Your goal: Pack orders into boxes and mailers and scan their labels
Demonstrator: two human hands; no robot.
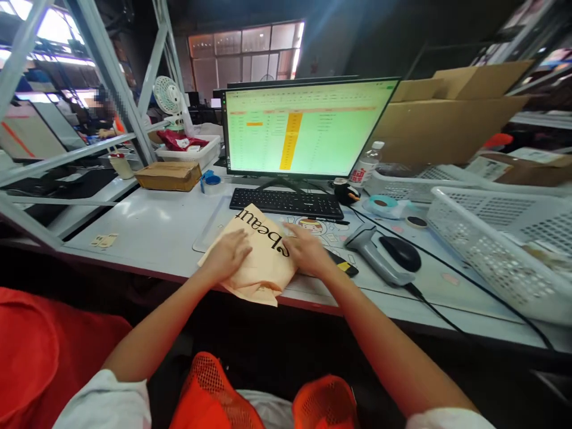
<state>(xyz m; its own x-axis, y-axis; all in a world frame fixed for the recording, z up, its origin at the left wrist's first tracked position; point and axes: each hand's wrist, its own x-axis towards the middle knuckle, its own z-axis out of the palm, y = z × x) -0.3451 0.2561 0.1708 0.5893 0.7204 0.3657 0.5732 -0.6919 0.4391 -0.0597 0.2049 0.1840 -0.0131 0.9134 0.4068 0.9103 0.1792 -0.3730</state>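
A cream-coloured mailing bag (257, 268) with large black lettering lies at the front edge of the desk, its near flap creased and jutting over the edge. My left hand (230, 253) rests flat on the bag's left part, fingers stretched out. At the bag's right edge, my right hand (308, 247) touches it with fingers extended and apart. What the bag contains is hidden. Just behind it is a black keyboard (286, 203). A dark flat object with a yellow patch (343, 265) sticks out beside my right wrist.
A monitor (308, 131) stands behind the keyboard. To the right are a grey barcode scanner (379, 256), a black mouse (401, 254), cables and a white basket (500, 250). A small cardboard box (170, 176) and a blue tape roll (211, 182) sit at the back left.
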